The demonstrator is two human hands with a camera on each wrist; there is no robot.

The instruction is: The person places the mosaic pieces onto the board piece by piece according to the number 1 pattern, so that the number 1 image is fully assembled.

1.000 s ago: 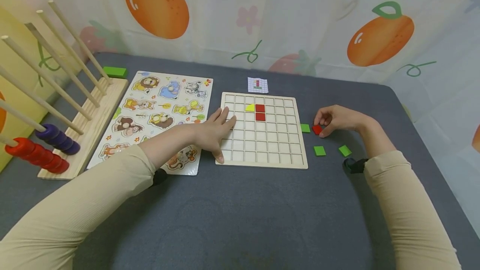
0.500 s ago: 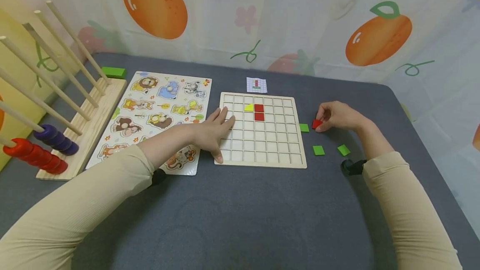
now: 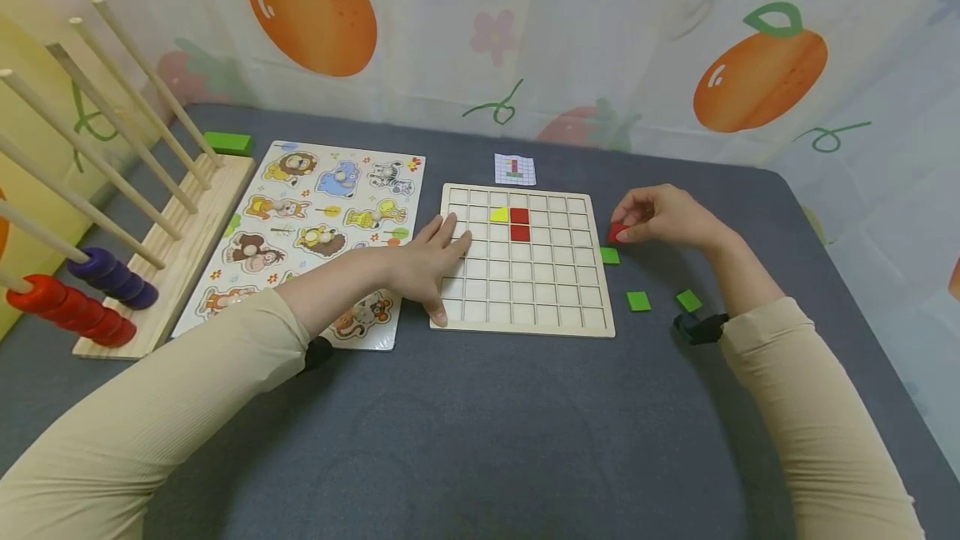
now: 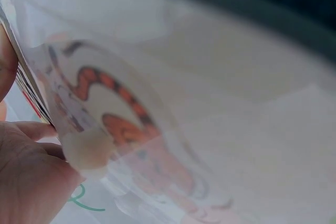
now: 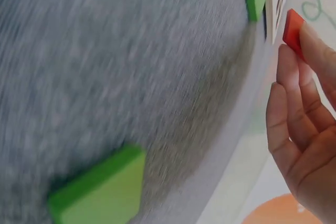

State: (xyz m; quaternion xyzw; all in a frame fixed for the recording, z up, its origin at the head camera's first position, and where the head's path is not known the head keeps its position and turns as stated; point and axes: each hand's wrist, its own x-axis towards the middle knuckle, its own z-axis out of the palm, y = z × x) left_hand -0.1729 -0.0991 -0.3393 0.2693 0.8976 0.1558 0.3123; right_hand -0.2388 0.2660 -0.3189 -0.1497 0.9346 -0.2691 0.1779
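Note:
Between thumb and fingers my right hand (image 3: 663, 213) pinches a red square tile (image 5: 293, 31), lifted off the table just right of the wooden grid board (image 3: 534, 322). My left hand (image 3: 422, 267) lies with spread fingers on the board's left edge. Two red tiles (image 3: 519, 232) sit one below the other in the grid, with a yellow piece (image 3: 499, 215) left of the upper one. A green tile (image 3: 610, 256) lies against the board's right edge. Two more green tiles, one near (image 3: 638, 301) and one farther right (image 3: 688, 300), lie below the right hand.
A small patterned card (image 3: 515, 170) lies behind the board. To the left are an animal puzzle board (image 3: 408, 190), partly under the left arm, and a wooden peg rack (image 3: 161, 273) with red and purple beads. A green block (image 3: 228, 144) stands behind the rack.
My right hand has picked the red tile up from the table and carried it left and away, toward the board. The left hand stays in place.

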